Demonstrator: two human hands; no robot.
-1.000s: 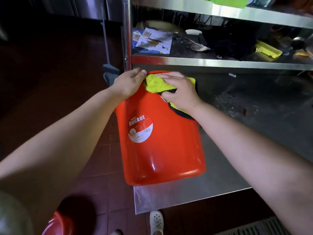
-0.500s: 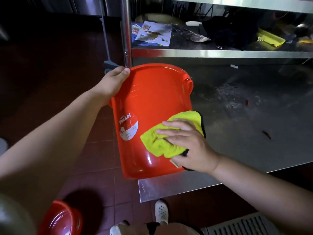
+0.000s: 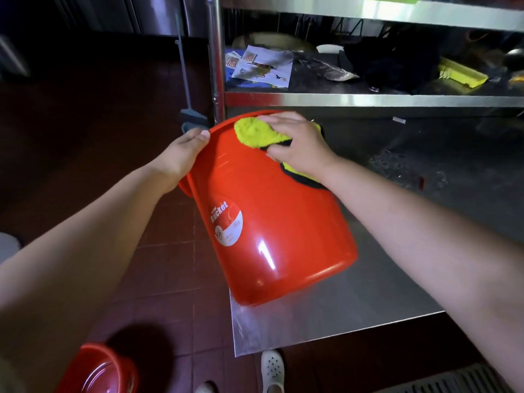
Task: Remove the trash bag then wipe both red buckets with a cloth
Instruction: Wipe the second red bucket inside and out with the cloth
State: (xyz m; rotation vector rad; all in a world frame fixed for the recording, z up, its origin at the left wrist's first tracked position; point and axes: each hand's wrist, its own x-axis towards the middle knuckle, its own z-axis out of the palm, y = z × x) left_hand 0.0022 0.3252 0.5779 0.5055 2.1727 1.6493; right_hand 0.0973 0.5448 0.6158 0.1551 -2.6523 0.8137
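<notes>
Head view. The red bucket (image 3: pixel 272 217) lies tilted on the corner of the steel table (image 3: pixel 334 316), mouth toward the shelf rack, base toward me. My left hand (image 3: pixel 181 157) grips the rim on the bucket's left side, fingers curled over the lip. My right hand (image 3: pixel 297 143) presses the yellow cloth (image 3: pixel 255 133) flat against the bucket's upper wall near the rim, fingers spread and nearly straight. To wipe well, I judge that I should keep the rim braced, sweep in overlapping strokes toward the base, and rotate the bucket. A second red bucket (image 3: pixel 105 370) stands on the floor below and left of the bucket.
</notes>
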